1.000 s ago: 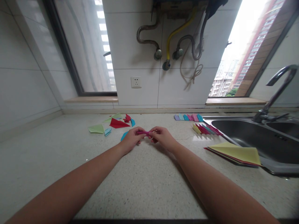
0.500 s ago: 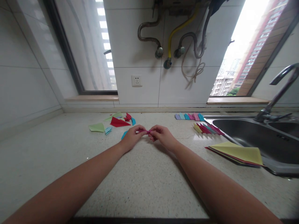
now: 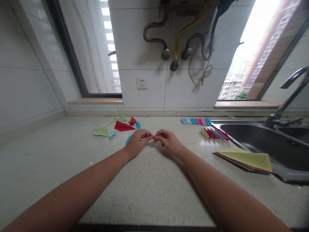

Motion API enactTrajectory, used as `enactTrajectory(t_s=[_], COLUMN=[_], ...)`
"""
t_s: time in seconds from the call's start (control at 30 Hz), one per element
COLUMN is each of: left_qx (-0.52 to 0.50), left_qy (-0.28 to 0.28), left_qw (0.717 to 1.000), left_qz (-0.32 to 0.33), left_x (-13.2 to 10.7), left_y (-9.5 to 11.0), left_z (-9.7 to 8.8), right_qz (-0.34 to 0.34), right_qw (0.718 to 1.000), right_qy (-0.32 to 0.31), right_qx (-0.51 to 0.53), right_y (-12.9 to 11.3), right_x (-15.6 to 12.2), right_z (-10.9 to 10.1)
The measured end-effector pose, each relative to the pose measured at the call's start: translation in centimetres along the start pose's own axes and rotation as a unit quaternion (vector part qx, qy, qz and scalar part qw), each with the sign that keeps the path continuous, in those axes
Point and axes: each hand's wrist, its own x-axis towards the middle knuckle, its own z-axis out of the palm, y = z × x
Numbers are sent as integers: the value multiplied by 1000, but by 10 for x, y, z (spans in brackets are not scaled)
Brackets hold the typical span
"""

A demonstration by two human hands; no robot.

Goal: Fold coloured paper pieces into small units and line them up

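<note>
Above the middle of the speckled countertop (image 3: 145,187), both my hands pinch a small folded piece of magenta paper (image 3: 147,136). My left hand (image 3: 138,140) is closed around its left part, thumb on the near side. Fingertips of my right hand (image 3: 166,138) press its right end, close to the left fingertips. Most of the paper is hidden by the fingers. A blue paper piece (image 3: 128,139) lies just left of my left hand. Beyond it are a red folded paper (image 3: 123,126), a light green one (image 3: 100,131) and a small light blue one (image 3: 112,134).
A row of coloured folded papers (image 3: 196,120) lies near the wall. Another row (image 3: 214,133) sits nearer me, beside the steel sink (image 3: 251,137) with its faucet (image 3: 287,103). Stacked folded sheets, yellow on top (image 3: 248,157), lie at the sink's front left corner.
My hands stay together on the magenta paper. The fingers of my right hand have shifted slightly, and less of the magenta paper shows between the fingertips. The whole view has moved a little.
</note>
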Motion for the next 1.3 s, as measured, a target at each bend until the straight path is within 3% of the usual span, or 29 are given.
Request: enactTrajectory(t_s=[0.17, 0.6, 0.9, 1.1, 1.3], left_qx=[5, 13, 18, 18, 51], left_qy=[-11, -71, -8, 14, -12], left_qw=[1000, 995, 1000, 997, 991], left_qz=[26, 67, 22, 73, 125], left_x=[1, 0, 0, 1, 0], left_y=[5, 2, -7, -4, -3], left_z=[-4, -6, -3, -5, -5], right_qz=[-65, -54, 30, 114, 88], right_qw=[996, 987, 1000, 991, 993], right_qy=[-21, -130, -7, 18, 32], right_qx=[-65, -84, -4, 68, 69], right_y=[-4, -3, -2, 3, 1], right_x=[-1, -3, -1, 0, -1], right_z=[-4, -14, -1, -4, 1])
